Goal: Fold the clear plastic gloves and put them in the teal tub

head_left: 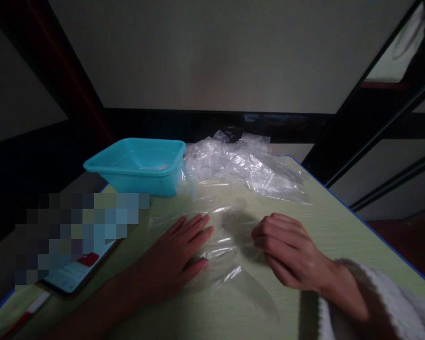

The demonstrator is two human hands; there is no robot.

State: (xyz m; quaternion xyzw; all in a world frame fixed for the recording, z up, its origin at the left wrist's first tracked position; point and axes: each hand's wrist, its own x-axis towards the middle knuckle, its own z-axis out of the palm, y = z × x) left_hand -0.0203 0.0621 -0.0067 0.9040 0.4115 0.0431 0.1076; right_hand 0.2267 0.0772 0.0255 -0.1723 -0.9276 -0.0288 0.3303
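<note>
A clear plastic bag [224, 245] lies flat on the pale green table [333, 231] in front of me. My left hand [179, 252] rests palm down on its left part, fingers stretched out and together. My right hand [286, 250] is on the bag's right side with its fingers curled in, pinching the plastic film. A white knitted sleeve [378, 302] covers my right forearm.
A turquoise plastic basin [141, 165] stands at the back left of the table. Beside it lies a heap of crumpled clear plastic bags [241, 163]. A phone [74, 274] lies near the left edge, with a red and white pen [24, 316] below it. The table's right edge is blue.
</note>
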